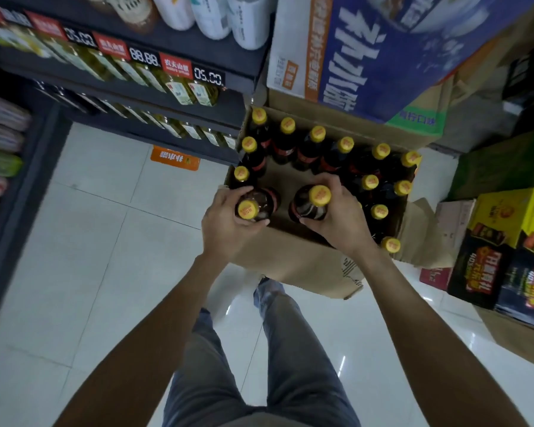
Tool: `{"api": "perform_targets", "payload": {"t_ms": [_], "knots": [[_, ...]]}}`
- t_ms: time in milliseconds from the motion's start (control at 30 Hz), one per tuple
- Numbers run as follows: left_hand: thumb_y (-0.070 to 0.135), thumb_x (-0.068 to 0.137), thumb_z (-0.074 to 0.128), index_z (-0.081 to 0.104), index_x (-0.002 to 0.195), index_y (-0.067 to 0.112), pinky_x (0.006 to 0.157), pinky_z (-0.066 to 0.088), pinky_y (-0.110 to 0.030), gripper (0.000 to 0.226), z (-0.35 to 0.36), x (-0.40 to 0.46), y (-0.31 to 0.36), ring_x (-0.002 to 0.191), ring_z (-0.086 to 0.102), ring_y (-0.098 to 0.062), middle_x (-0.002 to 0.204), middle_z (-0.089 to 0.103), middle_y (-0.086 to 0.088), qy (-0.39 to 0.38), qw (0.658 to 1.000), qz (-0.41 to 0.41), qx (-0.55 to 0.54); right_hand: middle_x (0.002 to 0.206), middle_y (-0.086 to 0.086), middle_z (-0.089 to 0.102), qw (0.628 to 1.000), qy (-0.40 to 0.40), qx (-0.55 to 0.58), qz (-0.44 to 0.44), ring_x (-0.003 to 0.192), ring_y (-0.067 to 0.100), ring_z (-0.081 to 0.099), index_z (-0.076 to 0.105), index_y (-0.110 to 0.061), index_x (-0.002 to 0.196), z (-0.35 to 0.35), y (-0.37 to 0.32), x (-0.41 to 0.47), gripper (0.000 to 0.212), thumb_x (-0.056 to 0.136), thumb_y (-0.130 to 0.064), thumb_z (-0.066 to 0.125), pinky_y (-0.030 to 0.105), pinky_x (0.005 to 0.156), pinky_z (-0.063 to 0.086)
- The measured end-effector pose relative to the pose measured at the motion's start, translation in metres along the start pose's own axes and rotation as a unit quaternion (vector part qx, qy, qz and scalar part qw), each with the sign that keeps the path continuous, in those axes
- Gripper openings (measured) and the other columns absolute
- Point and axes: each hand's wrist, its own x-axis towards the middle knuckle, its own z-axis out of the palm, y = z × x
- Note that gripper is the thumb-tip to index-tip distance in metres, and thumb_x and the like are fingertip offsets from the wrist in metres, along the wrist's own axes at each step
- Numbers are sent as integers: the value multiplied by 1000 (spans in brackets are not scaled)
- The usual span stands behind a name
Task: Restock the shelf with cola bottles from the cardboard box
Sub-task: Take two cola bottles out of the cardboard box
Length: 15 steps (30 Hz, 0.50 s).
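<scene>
An open cardboard box (302,263) stands on the floor in front of me, holding several dark cola bottles with yellow caps (318,134). My left hand (225,223) is wrapped around the neck of one cola bottle (262,201) at the box's near left. My right hand (339,217) grips a second cola bottle (305,201) beside it. Both held bottles stand upright above the bare middle of the box. The dark shelf (179,97) rises at the upper left.
The shelf carries rows of yellowish drink bottles (182,90) behind price tags (207,77). A big blue and white carton (383,50) is stacked behind the box. Yellow and black cartons (506,248) sit at the right. White tiled floor (90,241) lies to the left.
</scene>
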Motion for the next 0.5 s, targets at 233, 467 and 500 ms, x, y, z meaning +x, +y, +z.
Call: {"api": "perform_targets", "payload": {"t_ms": [233, 467, 500], "knots": [[36, 63, 82, 54, 113, 53, 92, 51, -32, 60, -98, -53, 25, 113, 58, -20, 119, 54, -19, 81, 951, 20, -296, 117, 11, 56, 977, 99, 188, -19, 110, 21, 54, 52, -10, 119, -29, -93, -29, 67, 63, -21, 87, 23, 93, 44], [41, 74, 65, 55, 115, 28, 90, 47, -22, 44, -203, -112, -19, 108, 59, -5, 112, 65, 13, 212, 885, -54, -410, 118, 7, 62, 959, -66, 273, -50, 107, 15, 60, 59, -23, 119, 8, -207, -26, 59, 66, -27, 84, 34, 95, 50], [41, 76, 62, 54, 115, 27, 89, 46, -18, 42, -220, -123, -30, 106, 59, 0, 108, 66, 21, 240, 873, -59, -420, 119, 6, 62, 952, -93, 287, -50, 106, 11, 61, 57, -17, 123, 20, -228, -24, 60, 69, -19, 83, 27, 94, 50]]}}
